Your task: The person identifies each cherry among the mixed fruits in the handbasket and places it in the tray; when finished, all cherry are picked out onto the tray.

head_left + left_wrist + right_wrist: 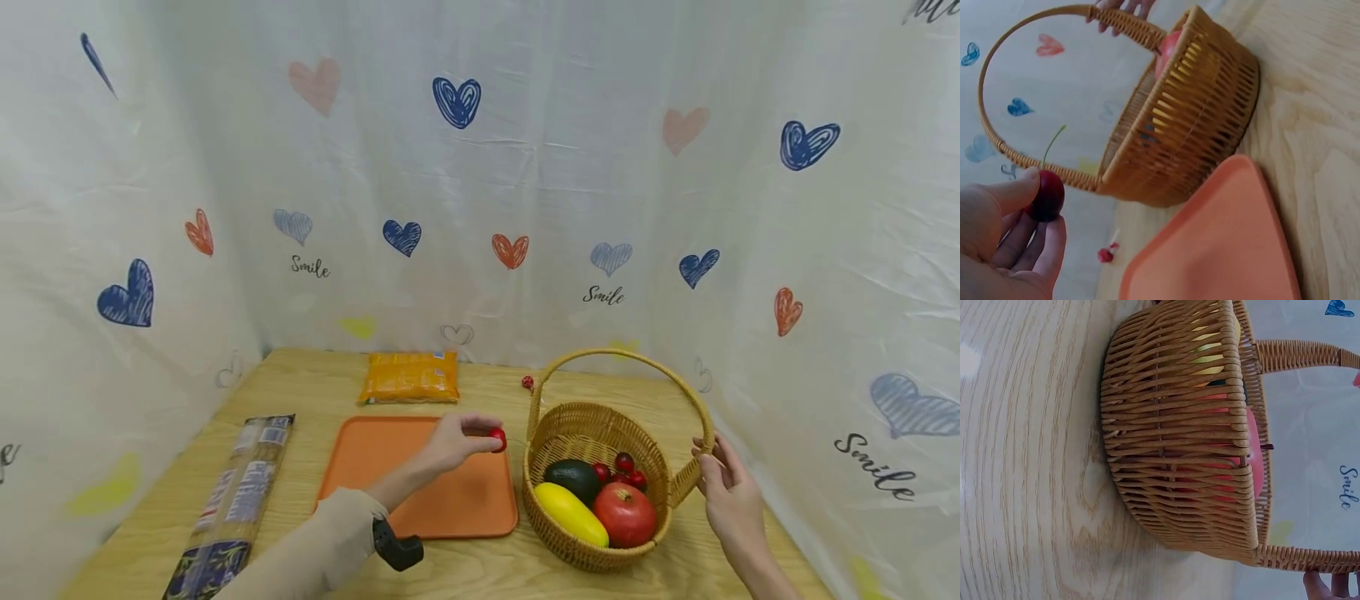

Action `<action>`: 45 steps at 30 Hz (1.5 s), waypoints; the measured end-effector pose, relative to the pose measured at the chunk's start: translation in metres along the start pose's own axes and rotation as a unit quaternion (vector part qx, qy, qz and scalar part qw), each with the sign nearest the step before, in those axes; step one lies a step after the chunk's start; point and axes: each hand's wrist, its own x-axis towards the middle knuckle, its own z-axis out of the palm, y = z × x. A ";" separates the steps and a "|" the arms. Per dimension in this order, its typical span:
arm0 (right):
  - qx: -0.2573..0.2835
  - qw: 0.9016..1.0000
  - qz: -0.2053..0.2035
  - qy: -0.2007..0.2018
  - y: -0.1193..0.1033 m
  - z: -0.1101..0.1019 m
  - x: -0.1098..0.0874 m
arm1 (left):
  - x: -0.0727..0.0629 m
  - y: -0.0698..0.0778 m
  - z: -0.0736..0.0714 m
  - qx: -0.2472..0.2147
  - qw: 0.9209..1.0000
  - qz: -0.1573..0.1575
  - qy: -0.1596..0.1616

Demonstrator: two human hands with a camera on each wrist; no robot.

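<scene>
Left hand (452,443) pinches cherry (498,440); light pressure should suffice, stem (1052,143) best left free. Right hand (732,498) grips handle (686,482) of wicker basket (592,558); steady hold should prevent tipping.

Even light, faint shadows; white glare on table (1035,456), L edge of R-wrist pic; wrist pics a bit soft.

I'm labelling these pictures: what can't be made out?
Right wrist view: most of the right hand, cut off by the lower-right corner.
Left wrist view: cherries inside the basket, hidden by its wall.
Head view: print on the orange packet, too small; near end of the long packet, cut off by the bottom edge.
</scene>
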 end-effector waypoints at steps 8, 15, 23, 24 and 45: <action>0.009 1.000 -0.006 0.012 0.001 -0.004 -0.001 | -0.010 -0.019 -0.061 0.043 0.991 -0.037 0.122; 0.050 0.999 -0.011 0.009 0.001 0.001 0.000 | -0.023 -0.033 -0.098 0.084 0.977 -0.078 0.179; 0.045 0.999 -0.009 0.016 0.002 0.003 0.000 | -0.011 -0.062 -0.105 0.159 0.963 -0.093 0.195; 0.042 0.999 -0.011 0.017 0.002 0.003 0.000 | -0.009 -0.065 -0.105 0.169 0.962 -0.092 0.196; 0.014 0.999 -0.028 0.012 0.000 0.001 0.000 | -0.007 -0.066 -0.109 0.219 0.956 -0.074 0.180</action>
